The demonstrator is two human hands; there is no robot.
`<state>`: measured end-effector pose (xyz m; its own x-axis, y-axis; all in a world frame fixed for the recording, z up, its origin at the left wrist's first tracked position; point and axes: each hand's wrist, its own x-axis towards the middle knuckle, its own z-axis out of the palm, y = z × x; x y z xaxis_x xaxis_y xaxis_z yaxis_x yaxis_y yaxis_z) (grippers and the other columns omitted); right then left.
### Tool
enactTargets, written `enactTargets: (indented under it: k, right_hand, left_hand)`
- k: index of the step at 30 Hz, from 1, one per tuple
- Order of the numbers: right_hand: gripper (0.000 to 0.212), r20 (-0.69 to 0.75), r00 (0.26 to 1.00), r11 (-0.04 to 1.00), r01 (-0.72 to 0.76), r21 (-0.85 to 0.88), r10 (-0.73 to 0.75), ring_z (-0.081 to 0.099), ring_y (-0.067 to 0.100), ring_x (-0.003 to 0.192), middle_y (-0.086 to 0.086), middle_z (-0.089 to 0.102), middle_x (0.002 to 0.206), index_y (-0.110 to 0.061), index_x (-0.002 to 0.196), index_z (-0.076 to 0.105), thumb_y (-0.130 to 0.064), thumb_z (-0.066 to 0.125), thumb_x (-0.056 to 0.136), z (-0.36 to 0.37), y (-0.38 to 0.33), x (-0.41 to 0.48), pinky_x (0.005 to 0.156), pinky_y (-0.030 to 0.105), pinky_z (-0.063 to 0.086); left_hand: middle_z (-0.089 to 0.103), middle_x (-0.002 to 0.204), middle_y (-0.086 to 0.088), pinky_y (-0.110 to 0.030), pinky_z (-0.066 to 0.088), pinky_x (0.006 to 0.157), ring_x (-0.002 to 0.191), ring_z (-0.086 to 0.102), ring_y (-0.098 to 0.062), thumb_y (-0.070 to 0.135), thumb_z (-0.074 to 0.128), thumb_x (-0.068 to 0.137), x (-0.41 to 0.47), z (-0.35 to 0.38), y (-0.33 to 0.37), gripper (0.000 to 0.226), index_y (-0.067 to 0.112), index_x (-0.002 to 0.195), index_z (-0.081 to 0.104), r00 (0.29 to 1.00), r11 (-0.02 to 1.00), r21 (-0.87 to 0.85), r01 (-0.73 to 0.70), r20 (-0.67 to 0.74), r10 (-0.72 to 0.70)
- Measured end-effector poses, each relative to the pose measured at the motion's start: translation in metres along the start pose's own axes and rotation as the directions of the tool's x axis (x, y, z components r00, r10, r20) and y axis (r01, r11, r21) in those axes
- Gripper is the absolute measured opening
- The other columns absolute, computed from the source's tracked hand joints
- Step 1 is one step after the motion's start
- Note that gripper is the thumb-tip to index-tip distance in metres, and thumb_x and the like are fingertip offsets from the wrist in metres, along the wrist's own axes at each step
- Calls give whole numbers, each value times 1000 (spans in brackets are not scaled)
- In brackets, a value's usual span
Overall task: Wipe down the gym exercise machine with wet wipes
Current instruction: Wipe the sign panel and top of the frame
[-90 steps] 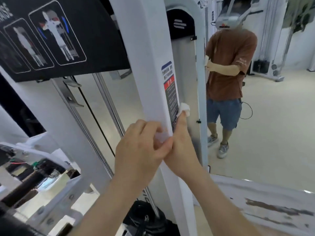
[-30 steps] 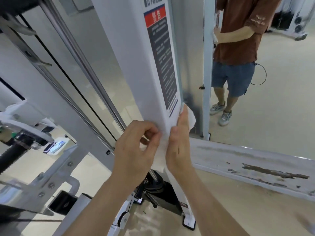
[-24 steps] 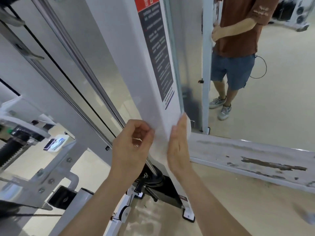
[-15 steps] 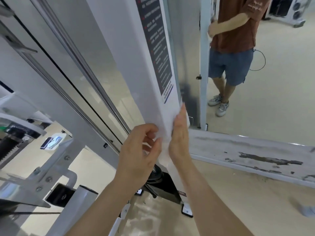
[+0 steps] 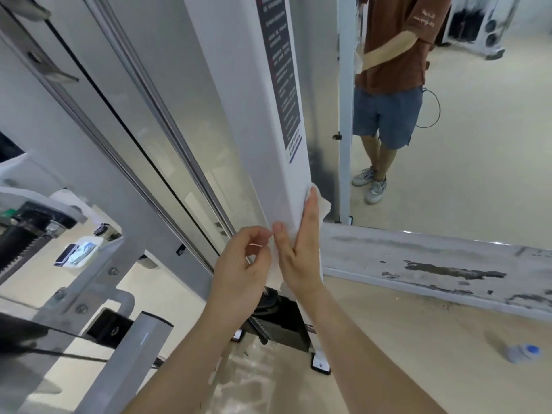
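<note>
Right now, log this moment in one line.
phase: wiping | right hand: presses wet wipe on white post | left hand: pinches wet wipe

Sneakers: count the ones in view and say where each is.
2, both on the person in blue shorts: the farther sneaker beside the slim white upright, the nearer sneaker just right of it. None look hidden.

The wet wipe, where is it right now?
Head view, middle: the wet wipe is wrapped round the white machine post, under the flat right hand, below the warning label; the left hand pinches its left edge.
</note>
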<state>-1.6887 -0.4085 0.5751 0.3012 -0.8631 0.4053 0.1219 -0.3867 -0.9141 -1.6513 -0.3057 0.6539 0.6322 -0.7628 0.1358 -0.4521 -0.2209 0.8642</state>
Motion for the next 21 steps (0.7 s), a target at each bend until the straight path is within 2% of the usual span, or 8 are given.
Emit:
enactTargets:
  k: [4,7,9,11,13,15,18,21]
  right_hand:
    - [93,145,927,926,-362,108,346,10,16,150,-11,-1,163,-31,155,-11,-76,35,88,-14,-9,-5,123,43,17]
    - [83,155,976,970,-178,165,153,-5,7,150,-9,-9,164,-23,156,-11,-67,22,93,-17,-70,26,124,39,5]
    - [85,109,993,983,28,179,-48,0,13,152,-5,-1,165,-26,157,-5,-72,22,91,-11,-100,47,123,48,11]
    - [85,80,995,984,43,173,-57,7,12,151,-5,5,165,-27,157,0,-73,27,91,-6,-80,54,122,50,16]
    - [84,95,980,944,-193,267,174,23,15,148,-3,19,163,-34,156,12,-78,31,87,-11,-35,41,120,49,25]
    - [82,212,873,753,-487,442,440,47,21,135,5,41,153,-36,149,33,-84,39,82,-18,8,20,110,49,41]
    - [72,345,734,548,-671,499,585,55,29,127,15,53,142,-22,140,50,-72,50,88,-21,42,6,109,47,43]
    - [86,231,808,719,-588,370,542,32,24,145,4,31,159,-29,150,34,-78,50,82,-24,30,15,118,46,28]
  left_hand:
    - [59,115,15,2,37,74,96,52,15,17,51,98,-11,8,-17,26,38,110,57,987,992,121,44,152,-62]
    - [59,119,10,2,37,74,98,53,12,18,49,100,-17,17,-19,23,29,119,57,989,998,65,12,146,-22]
    - [61,115,4,-1,39,70,97,56,5,16,49,99,-19,22,-14,17,21,113,57,995,1000,16,-21,98,19]
    - [60,111,4,-3,42,69,97,57,2,14,50,98,-20,24,-4,13,22,107,55,998,999,-3,-37,43,37]
    - [57,114,12,-4,42,73,99,55,5,14,50,97,-18,24,4,21,27,114,54,995,995,26,-100,5,99]
    - [53,116,16,-8,43,78,101,52,5,14,51,97,-14,28,7,31,30,123,55,987,980,119,-161,1,162]
    - [52,115,12,-22,50,80,95,56,-2,20,50,97,-8,48,1,28,25,123,59,969,915,333,-226,-16,245]
    - [53,109,13,-26,53,69,82,60,-5,29,46,94,-11,76,-1,28,30,117,61,944,900,406,-159,-205,259]
